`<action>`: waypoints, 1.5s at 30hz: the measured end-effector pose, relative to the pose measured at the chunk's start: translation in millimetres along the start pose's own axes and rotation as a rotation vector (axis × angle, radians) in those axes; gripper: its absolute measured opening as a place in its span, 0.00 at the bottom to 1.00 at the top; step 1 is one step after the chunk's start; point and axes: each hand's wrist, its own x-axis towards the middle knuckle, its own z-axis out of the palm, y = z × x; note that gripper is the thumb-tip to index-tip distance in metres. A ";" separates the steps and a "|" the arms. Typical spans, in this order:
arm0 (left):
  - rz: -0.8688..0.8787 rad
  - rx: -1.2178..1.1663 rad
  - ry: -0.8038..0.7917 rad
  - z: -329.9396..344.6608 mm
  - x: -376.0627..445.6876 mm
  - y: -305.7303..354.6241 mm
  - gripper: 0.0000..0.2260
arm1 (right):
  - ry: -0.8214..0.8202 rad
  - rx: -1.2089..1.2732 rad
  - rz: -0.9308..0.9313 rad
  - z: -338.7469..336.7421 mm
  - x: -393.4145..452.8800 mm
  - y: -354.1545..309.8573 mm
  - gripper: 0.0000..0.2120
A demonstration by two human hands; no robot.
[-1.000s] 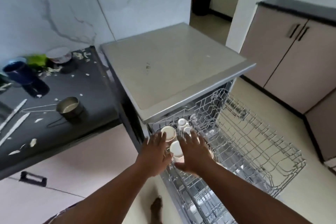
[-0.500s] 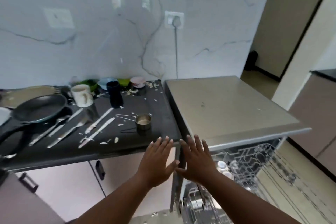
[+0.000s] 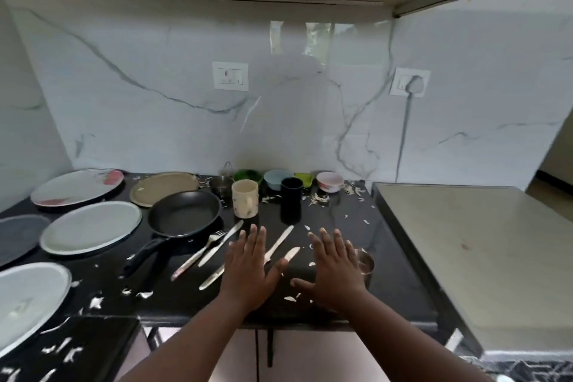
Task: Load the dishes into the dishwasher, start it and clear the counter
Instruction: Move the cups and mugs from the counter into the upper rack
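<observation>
My left hand (image 3: 249, 268) and my right hand (image 3: 333, 268) hover flat, fingers spread, over the black counter (image 3: 341, 226), holding nothing. Under and between them lie knives (image 3: 279, 245) and a fork (image 3: 200, 254). A small steel cup (image 3: 366, 262) sits just right of my right hand, partly hidden by it. Behind stand a cream mug (image 3: 245, 198) and a black tumbler (image 3: 291, 200). A black frying pan (image 3: 184, 212) lies left of the cutlery. The dishwasher's grey top (image 3: 465, 251) is at the right; its racks are out of view.
Several plates (image 3: 91, 226) cover the counter's left side. Small bowls (image 3: 329, 181) line the marble back wall. White food scraps (image 3: 319, 198) litter the counter. Wall sockets (image 3: 230, 75) and upper cabinets are above. Cabinet doors are below the counter edge.
My view swung from the open dishwasher rack up and left to the counter. Both hands left the cups in the rack and now hover open over the cutlery.
</observation>
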 end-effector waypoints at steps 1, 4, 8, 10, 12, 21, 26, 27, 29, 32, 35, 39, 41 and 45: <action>-0.036 -0.019 0.005 0.2 5.3 -7.7 0.38 | -0.005 0.025 0.018 1.4 5.1 -2.7 0.50; -0.129 -0.106 0.017 4.5 30.9 -29.8 0.39 | -0.035 0.120 0.076 5.6 30.2 -5.5 0.50; -0.167 -0.172 0.049 11.8 78.0 -47.1 0.38 | -0.069 0.214 0.113 10.8 71.9 5.3 0.51; -0.185 -0.206 0.091 16.3 102.7 -51.5 0.37 | -0.080 0.245 0.116 15.5 96.3 15.6 0.52; -0.233 -0.232 0.111 20.7 127.7 -55.8 0.34 | -0.094 0.277 0.120 20.8 125.1 27.9 0.51; -0.516 -0.585 0.321 31.2 201.4 -79.2 0.32 | -0.126 0.443 0.184 40.7 255.9 68.8 0.51; -0.621 -0.561 0.094 48.1 210.9 -96.4 0.44 | -0.192 0.562 0.203 59.7 308.5 71.4 0.55; -0.589 -0.547 0.081 49.1 213.2 -98.8 0.44 | -0.196 0.592 0.195 64.3 316.4 71.4 0.54; -0.527 -0.508 0.063 46.5 216.1 -98.3 0.43 | -0.193 0.644 0.167 72.5 328.5 70.0 0.51; -0.491 -0.523 0.046 45.0 220.6 -94.6 0.48 | -0.173 0.723 0.147 79.9 337.1 67.9 0.46; -0.484 -0.652 0.062 52.8 228.9 -91.6 0.59 | -0.161 0.768 0.148 79.8 338.2 68.1 0.44; -0.498 -0.680 0.182 59.5 234.4 -80.7 0.51 | -0.150 0.789 0.134 72.4 327.0 75.0 0.42; -0.500 -0.659 0.265 60.7 232.9 -73.4 0.42 | -0.133 0.859 0.134 66.2 317.1 81.1 0.41; -0.562 -0.867 0.435 48.8 228.4 -54.2 0.38 | -0.040 1.147 0.169 41.6 296.6 89.5 0.33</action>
